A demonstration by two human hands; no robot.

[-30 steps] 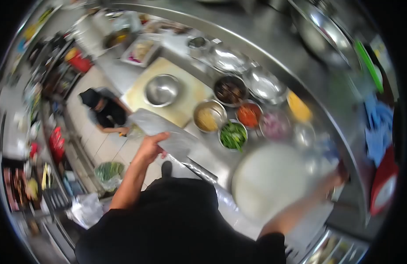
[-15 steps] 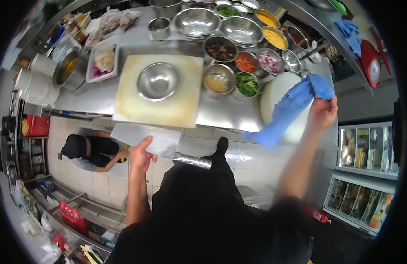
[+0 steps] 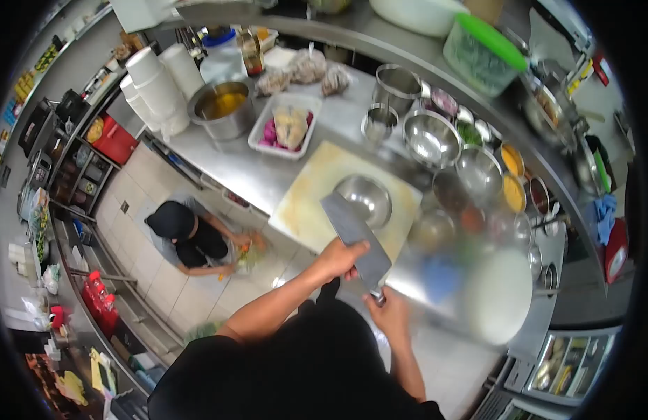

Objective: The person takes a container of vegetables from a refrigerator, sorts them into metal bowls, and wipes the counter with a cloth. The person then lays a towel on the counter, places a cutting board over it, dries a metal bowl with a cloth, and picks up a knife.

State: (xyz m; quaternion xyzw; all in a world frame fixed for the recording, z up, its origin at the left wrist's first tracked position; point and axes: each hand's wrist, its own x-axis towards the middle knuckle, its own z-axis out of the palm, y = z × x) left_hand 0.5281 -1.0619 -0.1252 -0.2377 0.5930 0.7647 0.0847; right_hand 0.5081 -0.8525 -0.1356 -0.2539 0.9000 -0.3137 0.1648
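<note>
My left hand (image 3: 338,260) pinches the broad blade of a cleaver (image 3: 369,260), thumb on the upper face. At its lower end, my right hand (image 3: 389,311) is closed around the cleaver's handle. The blade slants over the near edge of a stained white cutting board (image 3: 303,199), and its tip overlaps a steel bowl (image 3: 374,199) on that board. A blue cloth (image 3: 441,276) lies on the counter right of my hands, blurred, beside a round white board (image 3: 502,297).
Steel bowls of ingredients, including an orange-yellow one (image 3: 511,159), crowd the counter's right side. Left of the board are a white tub (image 3: 276,143), a steel pot (image 3: 226,126) and stacked white containers (image 3: 152,87). A person (image 3: 191,238) crouches on the floor to the left.
My right hand has let go of the blue cloth, now on the counter, and taken the cleaver's handle. The cleaver has turned steeper, and the view has swung left.
</note>
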